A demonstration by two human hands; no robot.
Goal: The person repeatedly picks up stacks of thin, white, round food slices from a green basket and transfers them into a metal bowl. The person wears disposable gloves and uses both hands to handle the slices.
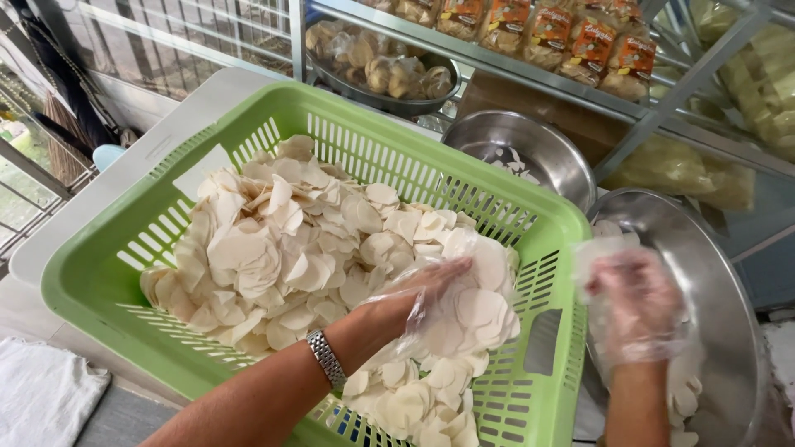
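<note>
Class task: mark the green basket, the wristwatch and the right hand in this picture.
green basket (108, 285): head view, on its bare left wall.
wristwatch (326, 359): head view, on the metal band.
right hand (638, 306): head view, on the middle of the gloved hand.

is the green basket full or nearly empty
Fairly full: the green basket holds a heap of pale round chips mounded above its slotted walls.

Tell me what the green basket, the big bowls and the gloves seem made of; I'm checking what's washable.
Green basket: moulded plastic, judging by its slotted walls and matte sheen. Bowls: probably stainless steel, grey and reflective. Gloves on left hand and right hand: thin clear plastic film, wrinkled and loose.
</note>
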